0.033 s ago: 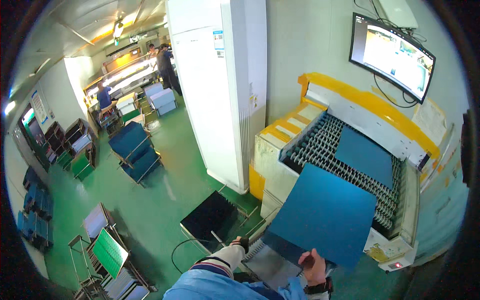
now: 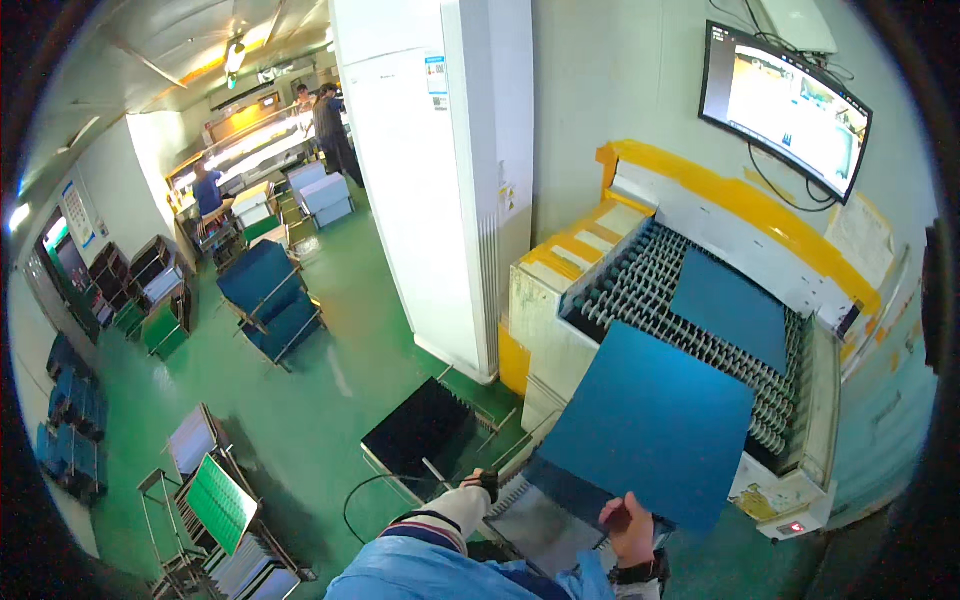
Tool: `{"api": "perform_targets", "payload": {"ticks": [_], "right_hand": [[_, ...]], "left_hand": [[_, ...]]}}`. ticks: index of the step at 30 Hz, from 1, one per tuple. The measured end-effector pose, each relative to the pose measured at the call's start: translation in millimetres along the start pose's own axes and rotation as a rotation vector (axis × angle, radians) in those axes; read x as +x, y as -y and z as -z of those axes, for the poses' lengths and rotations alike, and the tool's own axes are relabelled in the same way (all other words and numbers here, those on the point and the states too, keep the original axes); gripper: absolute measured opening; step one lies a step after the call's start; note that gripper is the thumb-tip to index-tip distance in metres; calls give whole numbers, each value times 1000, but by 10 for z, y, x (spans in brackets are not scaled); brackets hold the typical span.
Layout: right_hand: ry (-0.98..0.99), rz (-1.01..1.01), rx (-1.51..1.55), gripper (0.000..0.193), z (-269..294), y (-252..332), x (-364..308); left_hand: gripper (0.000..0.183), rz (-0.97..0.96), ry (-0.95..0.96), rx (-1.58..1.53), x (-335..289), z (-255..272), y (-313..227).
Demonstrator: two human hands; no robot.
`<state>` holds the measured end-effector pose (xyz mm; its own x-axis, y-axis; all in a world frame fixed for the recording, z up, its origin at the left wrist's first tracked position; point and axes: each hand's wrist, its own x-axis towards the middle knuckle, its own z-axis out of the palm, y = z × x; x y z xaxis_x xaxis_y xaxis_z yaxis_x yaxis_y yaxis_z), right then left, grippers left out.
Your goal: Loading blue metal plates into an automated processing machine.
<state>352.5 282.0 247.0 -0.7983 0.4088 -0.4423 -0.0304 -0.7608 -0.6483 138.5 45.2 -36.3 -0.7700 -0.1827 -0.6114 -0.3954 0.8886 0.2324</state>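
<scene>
Near blue panel [image 2: 650, 420]: just ahead of the right hand [image 2: 629, 530], nearer than the left hand [image 2: 484, 484]; long axis unclear
Right fingers: half-curled at its lower edge; grip unclear
Left fingers: bent beside the slotted rack [image 2: 509, 494]; hold unclear
Count at rollers [image 2: 625, 285]: two blue panels, near one and far one [image 2: 735, 312]; one rack between hands

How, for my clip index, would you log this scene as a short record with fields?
Left hand: at the near rack; grip unclear
Right hand: at the lower edge of the near blue panel; grip unclear
Machine: rollers, yellow tape along its back
On rollers: far blue panel
Wall: lit monitor
Floor: green, with dark rack
Background: people
</scene>
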Motion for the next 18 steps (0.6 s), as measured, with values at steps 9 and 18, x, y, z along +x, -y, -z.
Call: {"api": "perform_targets", "payload": {"ticks": [9,18], "right_hand": [[56,110,-108,32,-5,185,164],[53,-2,-138,38,23,137,314]], "left_hand": [[34,-58,62,37,-59,94,138],[41,-349,192,522,-57,311,223]]}}
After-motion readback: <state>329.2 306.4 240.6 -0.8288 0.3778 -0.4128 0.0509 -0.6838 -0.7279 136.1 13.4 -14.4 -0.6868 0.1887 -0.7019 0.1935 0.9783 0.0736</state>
